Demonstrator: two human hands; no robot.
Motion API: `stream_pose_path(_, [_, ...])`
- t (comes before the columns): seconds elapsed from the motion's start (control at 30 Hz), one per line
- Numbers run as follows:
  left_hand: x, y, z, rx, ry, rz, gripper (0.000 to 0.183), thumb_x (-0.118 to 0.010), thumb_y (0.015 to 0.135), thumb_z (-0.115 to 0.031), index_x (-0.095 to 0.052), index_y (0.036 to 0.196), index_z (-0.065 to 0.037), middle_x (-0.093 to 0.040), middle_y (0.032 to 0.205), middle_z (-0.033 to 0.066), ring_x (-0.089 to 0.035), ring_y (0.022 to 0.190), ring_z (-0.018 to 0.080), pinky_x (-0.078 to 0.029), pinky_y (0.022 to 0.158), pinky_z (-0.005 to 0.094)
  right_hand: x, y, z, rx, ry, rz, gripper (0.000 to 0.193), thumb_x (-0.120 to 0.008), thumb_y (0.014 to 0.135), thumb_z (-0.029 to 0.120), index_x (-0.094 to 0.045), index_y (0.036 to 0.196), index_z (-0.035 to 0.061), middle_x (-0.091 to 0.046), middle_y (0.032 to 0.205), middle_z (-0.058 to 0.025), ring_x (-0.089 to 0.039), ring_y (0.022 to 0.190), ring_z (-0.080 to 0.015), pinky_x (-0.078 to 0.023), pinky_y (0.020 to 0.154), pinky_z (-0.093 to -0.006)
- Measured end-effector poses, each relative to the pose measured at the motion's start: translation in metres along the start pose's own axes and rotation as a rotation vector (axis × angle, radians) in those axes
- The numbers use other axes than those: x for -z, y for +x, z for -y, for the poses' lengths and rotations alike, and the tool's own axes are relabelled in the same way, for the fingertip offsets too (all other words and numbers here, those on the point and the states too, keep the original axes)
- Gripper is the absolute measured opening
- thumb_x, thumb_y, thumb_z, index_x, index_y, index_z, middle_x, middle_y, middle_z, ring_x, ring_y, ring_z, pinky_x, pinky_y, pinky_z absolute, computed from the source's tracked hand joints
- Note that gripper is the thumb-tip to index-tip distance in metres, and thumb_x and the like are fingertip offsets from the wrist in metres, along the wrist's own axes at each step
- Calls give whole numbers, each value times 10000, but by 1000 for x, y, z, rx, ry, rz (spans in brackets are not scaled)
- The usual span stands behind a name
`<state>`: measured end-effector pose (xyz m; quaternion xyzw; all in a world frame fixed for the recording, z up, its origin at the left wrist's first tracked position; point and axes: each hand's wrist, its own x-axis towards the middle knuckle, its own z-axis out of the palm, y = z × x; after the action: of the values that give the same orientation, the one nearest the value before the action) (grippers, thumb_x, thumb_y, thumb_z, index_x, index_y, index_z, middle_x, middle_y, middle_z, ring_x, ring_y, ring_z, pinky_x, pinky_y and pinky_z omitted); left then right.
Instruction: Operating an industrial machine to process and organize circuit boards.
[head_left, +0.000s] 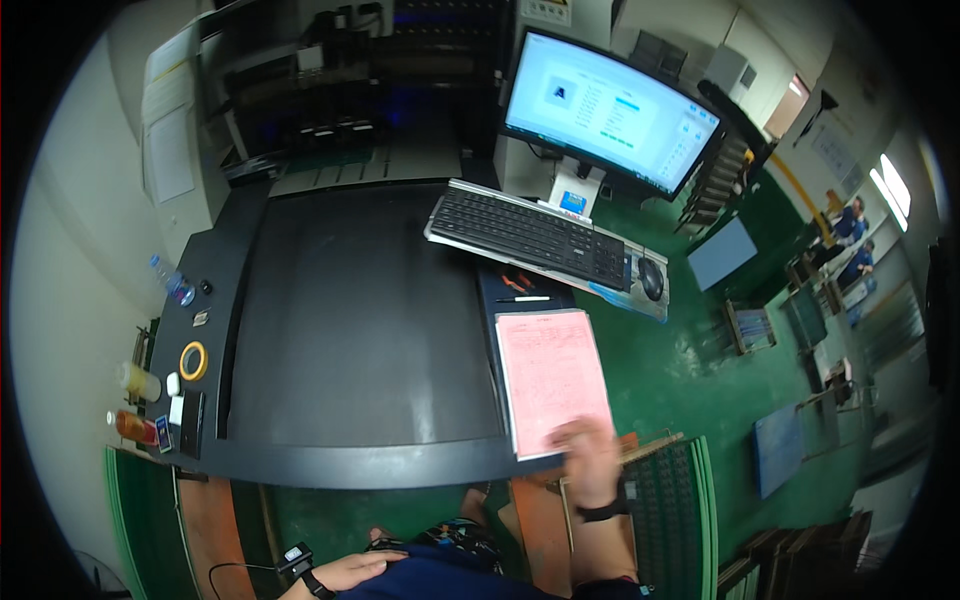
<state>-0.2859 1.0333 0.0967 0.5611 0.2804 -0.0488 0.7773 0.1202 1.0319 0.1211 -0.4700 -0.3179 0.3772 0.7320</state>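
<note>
My right hand (592,462), with a dark band at its wrist, is over the lower right edge of a pink printed sheet (551,370). Motion blurs its fingers, so I cannot tell whether they touch the paper or hold anything. The sheet lies on the right side of a black machine table (365,320). A pen (523,299) rests just beyond the paper. Low in the view, my left hand (358,570) lies flat against dark blue clothing, fingers stretched out and holding nothing. A small black device (295,557) with a cable sits at that wrist.
A keyboard (530,234) and mouse (652,278) share a tray below a lit monitor (612,112). Along the left edge stand a water bottle (172,280), yellow tape roll (194,361) and drink bottle (132,427). Green racks (665,520) flank my seat. People (857,262) are far right.
</note>
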Motion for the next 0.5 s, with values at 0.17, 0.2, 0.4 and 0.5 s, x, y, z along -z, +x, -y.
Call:
stream_pose_path(0.17, [0,-75,62,-204,-29,-28,551,-358,960,-412,-367,1358,-32,-346,1415,115,-264,1332,232,-169,1097,353,-172,-132,-43,-581,336,941,478,-583,863,260,-464,1223,-31,-536,1184,-199,-516,1130,-282,-408,973,-390])
stream_pose_path(0.2, [-2,-90,81,-156,-183,-53,542,-371,960,-403,-368,1361,-39,-366,1399,102,-298,1310,207,-201,1086,345,-200,-152,-41,-698,403,1122,558,-581,863,318,-428,1271,-32,-469,1275,-200,-439,1212,-280,-343,1027,-385])
stream_pose_path(0.4, [-34,-158,152,-242,-411,-326,521,-311,985,-373,-350,1357,-11,-384,1381,103,-353,1272,184,-258,1062,307,-277,-225,-54,-490,207,2056,585,-351,953,420,-331,1373,13,-223,1473,-145,-186,1368,-273,-104,1113,-406])
stream_pose_path(0.5, [-49,-184,156,-273,-477,-412,532,-291,987,-391,-360,1351,-9,-389,1378,90,-365,1258,180,-292,1043,306,-289,-231,-38,-508,74,2085,590,-324,958,431,-314,1385,24,-196,1484,-135,-105,1389,-262,-54,1115,-417])
